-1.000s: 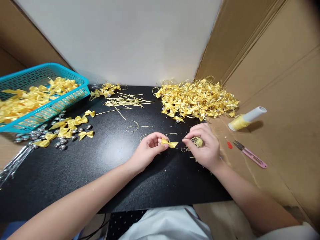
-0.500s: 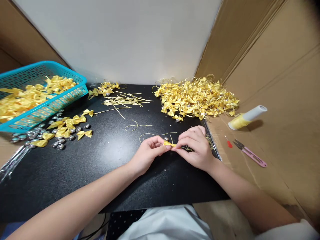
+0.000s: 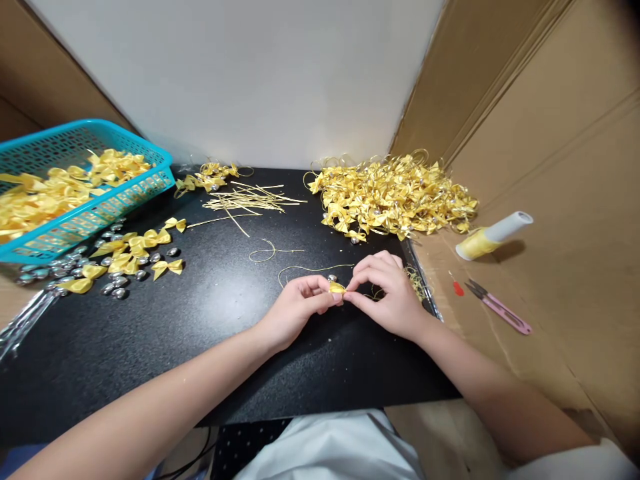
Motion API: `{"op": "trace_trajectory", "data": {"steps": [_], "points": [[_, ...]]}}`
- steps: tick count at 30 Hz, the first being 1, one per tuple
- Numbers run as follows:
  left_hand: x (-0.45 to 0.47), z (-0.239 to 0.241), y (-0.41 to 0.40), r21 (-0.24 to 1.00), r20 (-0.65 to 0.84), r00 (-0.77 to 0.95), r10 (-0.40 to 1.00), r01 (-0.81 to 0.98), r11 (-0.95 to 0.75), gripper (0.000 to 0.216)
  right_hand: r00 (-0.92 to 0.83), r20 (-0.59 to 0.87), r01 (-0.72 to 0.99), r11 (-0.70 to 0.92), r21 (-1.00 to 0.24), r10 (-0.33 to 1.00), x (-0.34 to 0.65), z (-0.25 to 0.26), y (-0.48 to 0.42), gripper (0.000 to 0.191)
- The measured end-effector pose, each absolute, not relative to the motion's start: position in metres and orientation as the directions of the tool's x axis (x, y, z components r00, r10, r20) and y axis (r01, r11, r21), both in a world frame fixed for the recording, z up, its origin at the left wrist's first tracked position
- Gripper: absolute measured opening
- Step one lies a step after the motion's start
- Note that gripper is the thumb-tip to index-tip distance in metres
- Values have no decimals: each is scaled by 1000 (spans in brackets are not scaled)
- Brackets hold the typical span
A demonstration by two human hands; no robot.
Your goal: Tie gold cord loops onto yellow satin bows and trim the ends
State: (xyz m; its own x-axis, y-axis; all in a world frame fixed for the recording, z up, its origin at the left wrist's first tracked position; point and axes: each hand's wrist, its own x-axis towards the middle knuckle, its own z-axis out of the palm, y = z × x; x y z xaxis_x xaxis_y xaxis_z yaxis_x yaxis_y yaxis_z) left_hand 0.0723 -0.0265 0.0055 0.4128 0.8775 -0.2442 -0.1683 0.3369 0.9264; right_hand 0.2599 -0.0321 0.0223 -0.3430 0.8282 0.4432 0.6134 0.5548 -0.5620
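The fingertips (image 3: 320,285) of the left hand (image 3: 293,308) and of the right hand (image 3: 390,300) are meeting from either side and pinching a small yellow ribbon bow (image 3: 337,288) just above the black tabletop (image 3: 225,347), near its front middle. The fingers are covering most of the bow, so only a folded scrap is showing. A thin gold cord (image 3: 310,269) is curving away to the left of the pinch; whether it is joined to the bow is hard to tell. A silver bead (image 3: 332,277) is lying just behind the fingertips. Farther back a heap of finished bows (image 3: 395,197) is spilling toward the cardboard wall (image 3: 550,133), with cut cord lengths (image 3: 250,199) beside it. To the left, loose bows and beads (image 3: 135,253) are lying near a teal basket (image 3: 90,223), which the frame edge is cutting off. On the right, a thread spool (image 3: 493,235) and pink thread snips (image 3: 497,307) are lying well apart from the hands
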Motion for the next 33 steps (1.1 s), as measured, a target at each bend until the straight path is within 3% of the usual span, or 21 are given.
{"op": "trace_trajectory", "data": {"steps": [5, 15, 18, 24, 26, 29, 31, 33], "points": [[72, 7, -27, 950, -211, 423, 881, -123, 287, 23, -359, 295, 568, 458, -684, 886, 261, 23, -32, 13], [70, 9, -27, 960, -191, 385, 903, -119, 254, 24, -426, 138, 495, 359, -791, 894, 268, 29, -27, 15], [70, 8, -25, 955, -216, 332, 918, -124, 270, 23, -430, 161, 402, 348, -847, 888, 274, 29, -22, 21], [68, 3, -22, 923, -259, 267, 928, -215, 320, 24, -284, 346, 11, 364, -931, 894, 313, 44, -8, 26], [69, 3, -21, 904, -275, 276, 921, -252, 346, 25, -432, 278, 42, 327, -944, 858, 331, 53, -5, 29], [70, 4, -22, 874, -302, 289, 908, -295, 385, 29, -608, 43, 316, 292, -903, 793, 348, 59, -1, 24], [71, 4, -22, 861, -310, 302, 902, -313, 401, 31, -577, -83, 508, 277, -816, 813, 349, 56, 0, 15], [71, 4, -23, 855, -308, 321, 896, -320, 408, 32, -521, -77, 595, 297, -747, 850, 340, 49, 1, 6]]}}
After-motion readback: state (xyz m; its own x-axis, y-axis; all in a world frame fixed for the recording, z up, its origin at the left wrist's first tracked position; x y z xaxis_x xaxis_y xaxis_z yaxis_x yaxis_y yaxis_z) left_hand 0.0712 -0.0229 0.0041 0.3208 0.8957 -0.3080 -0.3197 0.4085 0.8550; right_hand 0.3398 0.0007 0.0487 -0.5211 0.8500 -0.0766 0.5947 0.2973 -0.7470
